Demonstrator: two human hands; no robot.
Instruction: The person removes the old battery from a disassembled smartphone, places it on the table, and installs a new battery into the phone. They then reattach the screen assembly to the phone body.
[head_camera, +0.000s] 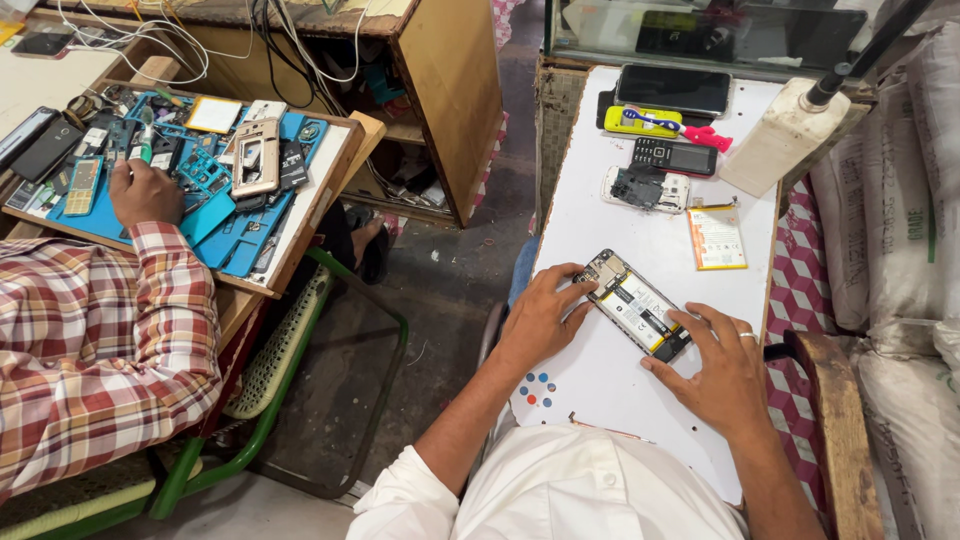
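Observation:
An opened smartphone (636, 305) with its back cover off lies flat on the white table (600, 380), its battery and circuit board exposed. My left hand (542, 315) grips its upper left end, thumb and fingers on the frame. My right hand (720, 365), a ring on one finger, presses fingertips on its lower right end. Both hands pin the phone to the tabletop.
Farther up the table lie a loose orange battery (717, 237), a dismantled phone body (643, 188), a black keypad phone (675, 156), a yellow case with a pink toothbrush (648, 122) and a dark smartphone (673, 89). On the left, another person in a checked shirt (100, 340) works over a blue repair mat (215, 215).

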